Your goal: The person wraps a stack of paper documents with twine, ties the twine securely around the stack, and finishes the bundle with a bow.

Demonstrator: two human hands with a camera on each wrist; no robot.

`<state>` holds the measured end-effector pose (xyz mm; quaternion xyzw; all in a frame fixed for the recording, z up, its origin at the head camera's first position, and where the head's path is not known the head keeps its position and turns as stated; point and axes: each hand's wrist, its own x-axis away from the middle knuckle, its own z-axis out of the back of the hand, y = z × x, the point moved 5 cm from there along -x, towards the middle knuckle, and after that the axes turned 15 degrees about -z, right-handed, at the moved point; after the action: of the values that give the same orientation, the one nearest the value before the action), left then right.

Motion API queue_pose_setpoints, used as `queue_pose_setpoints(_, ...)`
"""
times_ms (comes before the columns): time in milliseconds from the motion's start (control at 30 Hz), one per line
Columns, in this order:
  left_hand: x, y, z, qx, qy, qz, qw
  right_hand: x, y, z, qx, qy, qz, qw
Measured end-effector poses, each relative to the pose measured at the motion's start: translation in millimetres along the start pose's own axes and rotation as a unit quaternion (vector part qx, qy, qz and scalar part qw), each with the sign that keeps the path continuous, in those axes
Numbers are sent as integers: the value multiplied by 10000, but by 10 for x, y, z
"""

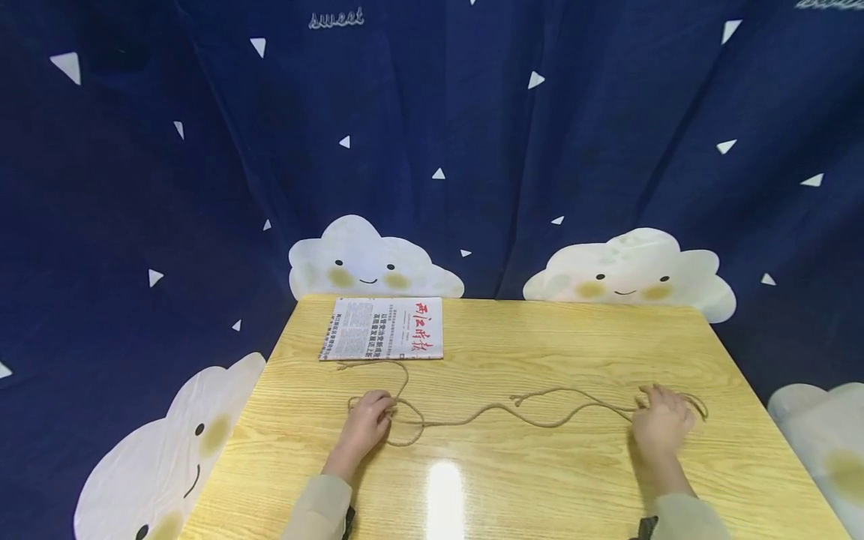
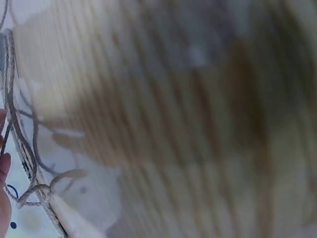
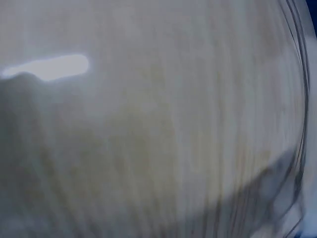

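A thin brown rope (image 1: 540,425) lies in loose waves across the wooden table, with a loop and a free end at its left part. My left hand (image 1: 370,420) pinches the rope beside that loop. Several strands of rope (image 2: 11,74) run past the fingertips at the left edge of the left wrist view. On the right, my right hand (image 1: 661,422) holds the doubled strands, and a bend of rope sticks out beyond it. In the right wrist view the rope (image 3: 306,89) shows only along the right edge, and the grip itself is hidden.
A folded newspaper (image 1: 391,328) lies at the back left of the table (image 1: 540,480), just beyond the rope's loose end. Behind the table hangs a dark blue curtain (image 1: 472,112) with white clouds and triangles. Light glares off the tabletop near the front.
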<state>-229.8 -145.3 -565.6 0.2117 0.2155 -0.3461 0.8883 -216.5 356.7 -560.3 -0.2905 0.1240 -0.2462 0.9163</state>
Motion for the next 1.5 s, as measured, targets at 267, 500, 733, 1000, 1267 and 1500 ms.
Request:
queue_pose_setpoints(267, -22, 48, -41, 75, -131, -27, 9999, 578, -683, -488, -248, -720, 3358, 9389)
queue_pose_setpoints(500, 7, 60, -49, 83, -144, 58, 9998, 844, -825, -721, 207, -1088, 3879, 9150)
queue_pose_setpoints(733, 34, 32, -67, 81, -265, 150, 9995, 755, -755, -706, 297, -513, 3697, 9272)
queue_pose_setpoints(1000, 26, -2, -71, -95, -215, 193, 9995, 518, -480, -582, 531, -366, 3134, 9474)
queue_pose_setpoints(1267, -8, -10, -91, -373, -91, 195, 9991, 386, -284, -483, 476, -184, 2959, 9539)
queue_pose_setpoints(1500, 7, -101, -64, -616, -74, 513, 9968, 362, -191, -402, 341, -229, 2697, 9621)
